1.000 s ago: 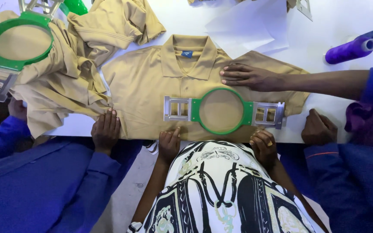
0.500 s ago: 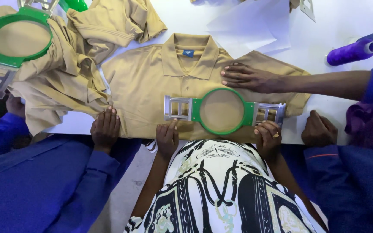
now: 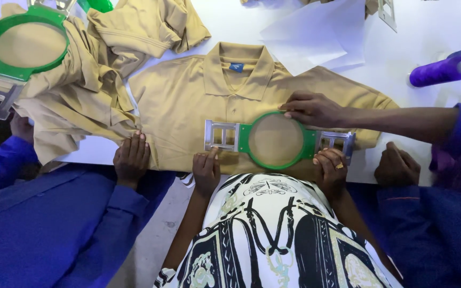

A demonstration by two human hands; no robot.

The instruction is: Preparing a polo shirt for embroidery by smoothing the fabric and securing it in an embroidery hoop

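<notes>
A tan polo shirt lies flat on the white table, collar away from me. A green round embroidery hoop with metal brackets at both ends sits on its lower front. My left hand rests at the table's near edge, fingertips touching the left bracket. My right hand, wearing a ring, curls over the hoop's right side by the right bracket. Another person's hand presses the hoop's far rim.
A person in blue at my left rests a hand on the shirt's edge. Another blue-sleeved person's hand lies at the right. More tan shirts and a second green hoop lie far left; purple thread cone, white paper sheets.
My right hand has crept slightly forward onto the hoop's right side. The other hands and the hoop have stayed nearly still.
</notes>
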